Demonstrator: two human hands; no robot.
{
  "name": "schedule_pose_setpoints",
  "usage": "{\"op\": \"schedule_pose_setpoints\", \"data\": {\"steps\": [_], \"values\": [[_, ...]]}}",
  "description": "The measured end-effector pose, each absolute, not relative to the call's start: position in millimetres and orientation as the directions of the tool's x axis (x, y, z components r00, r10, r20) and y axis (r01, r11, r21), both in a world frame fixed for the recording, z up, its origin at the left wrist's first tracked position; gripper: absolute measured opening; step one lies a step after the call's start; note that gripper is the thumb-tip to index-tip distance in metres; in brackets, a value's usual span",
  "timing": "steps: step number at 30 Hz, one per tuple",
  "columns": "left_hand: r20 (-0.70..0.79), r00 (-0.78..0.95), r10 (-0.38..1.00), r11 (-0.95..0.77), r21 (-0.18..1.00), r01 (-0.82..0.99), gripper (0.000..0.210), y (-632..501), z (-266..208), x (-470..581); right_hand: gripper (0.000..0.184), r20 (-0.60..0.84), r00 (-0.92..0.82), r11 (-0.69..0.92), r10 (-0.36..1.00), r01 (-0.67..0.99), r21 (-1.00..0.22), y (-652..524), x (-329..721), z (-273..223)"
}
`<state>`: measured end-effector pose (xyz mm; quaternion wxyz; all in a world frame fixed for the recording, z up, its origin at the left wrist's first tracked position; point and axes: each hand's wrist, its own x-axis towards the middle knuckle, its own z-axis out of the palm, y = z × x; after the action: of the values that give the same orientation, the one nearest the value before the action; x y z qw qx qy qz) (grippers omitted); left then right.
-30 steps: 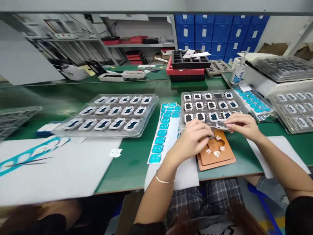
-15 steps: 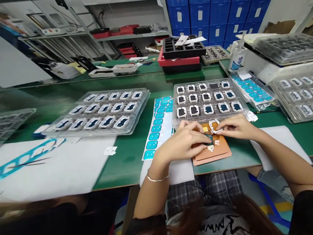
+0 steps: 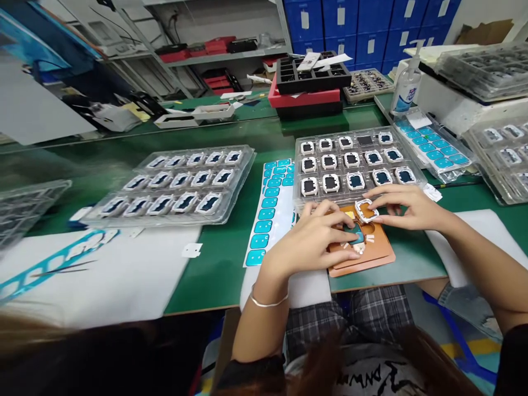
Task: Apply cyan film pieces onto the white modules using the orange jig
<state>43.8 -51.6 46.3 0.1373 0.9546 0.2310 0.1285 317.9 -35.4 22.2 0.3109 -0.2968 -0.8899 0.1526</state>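
Note:
An orange fixture block [image 3: 381, 250] lies near the table's front edge. On it is a dark teal piece [image 3: 357, 235] in a recess, partly hidden by my left hand [image 3: 315, 236]. That hand's fingers are stretched apart, with fingertips at the teal piece. Small white bits [image 3: 359, 249] lie beside the recess. My right hand [image 3: 412, 209] has its thumb and fingers around the right side of a white watch-case-like frame [image 3: 358, 214], which sits tilted at the block's far edge. Just beyond is a clear tray [image 3: 338, 151] with rows of similar white frames with dark centres.
Sheets of teal stickers [image 3: 251, 258] lie left of the block. Further left is another filled clear tray [image 3: 223, 217], beside white foam [image 3: 144, 286] with a teal strip and tweezers. A pump bottle [image 3: 406, 93], bagged stickers [image 3: 437, 148] and stacked trays [image 3: 487, 66] occupy the right.
My right index finger has shifted from the frame's right side toward its far edge, and the fingers have spread. My left fingers have opened slightly, exposing more teal. The view has shifted slightly.

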Motion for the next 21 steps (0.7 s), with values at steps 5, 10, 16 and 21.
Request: {"op": "schedule_pose_setpoints", "data": {"steps": [5, 10, 16, 21], "values": [[0.177, 0.868, 0.464, -0.854, 0.349, 0.385, 0.032, -51, 46, 44, 0.021, 0.457, -0.615, 0.761, 0.643, 0.447, -0.471, -37, 319, 25], [0.199, 0.857, 0.475, -0.845, 0.376, 0.381, 0.027, -51, 47, 43, 0.022, 0.443, -0.608, 0.747, 0.659, 0.463, -0.476, -38, 322, 24], [0.187, 0.870, 0.457, -0.868, 0.307, 0.390, 0.032, -53, 46, 46, 0.026, 0.493, -0.626, 0.795, 0.604, 0.433, -0.425, -36, 327, 22], [0.159, 0.883, 0.442, -0.888, 0.215, 0.406, 0.035, -54, 47, 49, 0.024, 0.506, -0.689, 0.855, 0.519, 0.422, -0.301, -33, 334, 14]]}}
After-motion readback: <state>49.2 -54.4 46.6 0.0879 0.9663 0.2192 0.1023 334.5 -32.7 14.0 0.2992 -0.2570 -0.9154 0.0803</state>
